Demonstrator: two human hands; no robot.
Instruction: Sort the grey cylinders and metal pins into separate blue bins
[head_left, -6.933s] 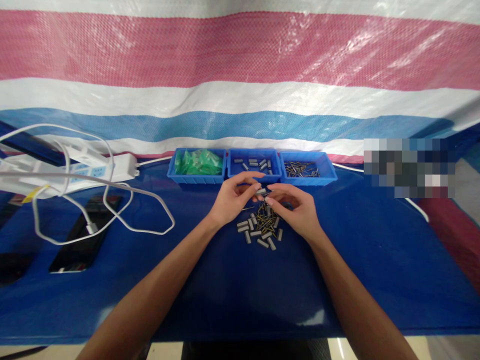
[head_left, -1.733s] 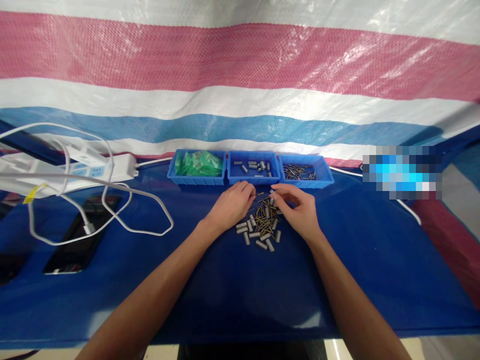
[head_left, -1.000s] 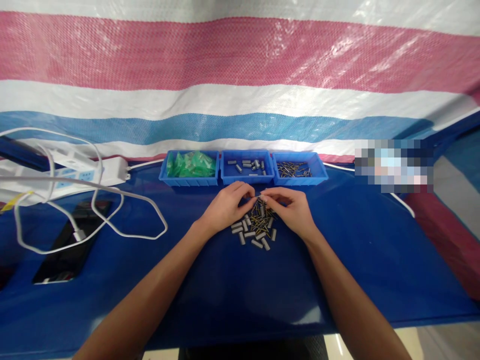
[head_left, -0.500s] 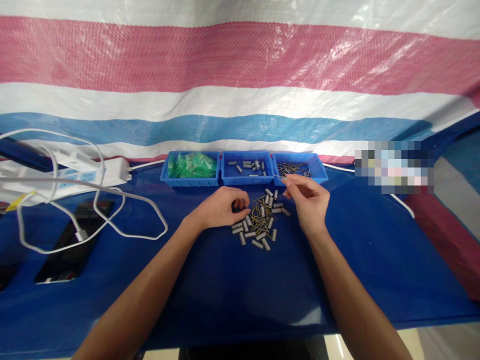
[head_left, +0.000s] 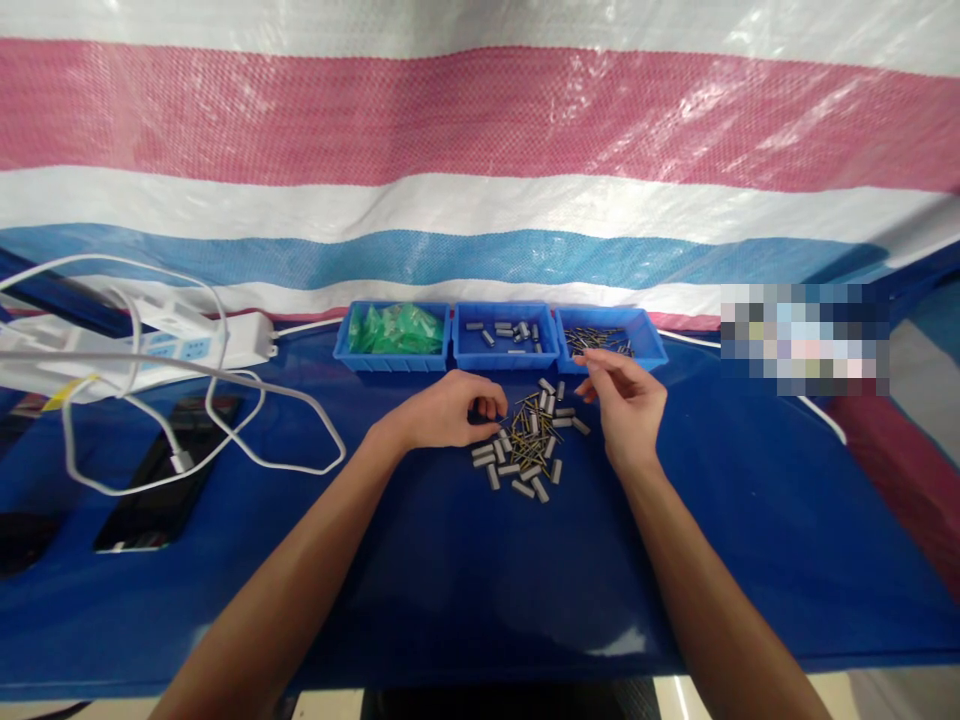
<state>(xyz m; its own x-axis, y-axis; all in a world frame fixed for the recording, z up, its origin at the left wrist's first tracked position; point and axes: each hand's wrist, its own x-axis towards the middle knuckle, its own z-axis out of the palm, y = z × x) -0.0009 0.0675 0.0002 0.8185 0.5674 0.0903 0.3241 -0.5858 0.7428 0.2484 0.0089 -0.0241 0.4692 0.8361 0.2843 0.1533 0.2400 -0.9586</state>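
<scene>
A loose pile of small grey cylinders and thin brass pins (head_left: 529, 445) lies on the blue table cover. My left hand (head_left: 446, 412) rests on the cover at the pile's left edge. Its fingers are curled in, fingertips pinched together close to the pile; I cannot make out what is inside them. My right hand (head_left: 628, 402) hovers just right of the pile, in front of the blue bin of pins (head_left: 651, 352). Its fingers are loosely apart and I see nothing between them.
Three blue bins stand in a row behind the pile: one with green bags (head_left: 397, 362), one with grey cylinders (head_left: 506, 362), and the pin bin. At left lie a white power strip (head_left: 225, 340), looping white cables (head_left: 300, 400) and a dark phone (head_left: 150, 480). A striped tarp hangs behind.
Both hands worked together over the pile a second ago, then parted. My right hand rose toward the pin bin with a pin pinched, and has now opened and dropped back slightly. My left hand stayed curled.
</scene>
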